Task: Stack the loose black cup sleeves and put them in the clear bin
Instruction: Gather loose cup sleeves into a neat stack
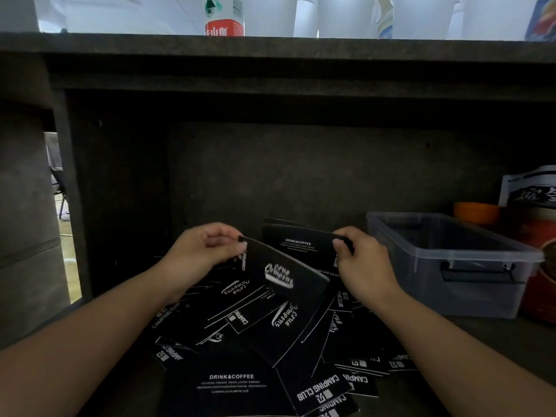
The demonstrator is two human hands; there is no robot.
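Several flat black cup sleeves with white print lie scattered in a loose pile on a dark shelf. My left hand pinches the upper corner of one black sleeve that hangs tilted above the pile. My right hand pinches the top edge of another black sleeve, printed DRINK&COFFEE, held upright behind the first. The clear bin stands to the right of my right hand, its lid off; the inside looks dark and I cannot tell what it holds.
A dark counter top overhangs the shelf, with a red-labelled bottle and white cups on it. An orange container, a printed bag and a red box crowd the right side behind the bin.
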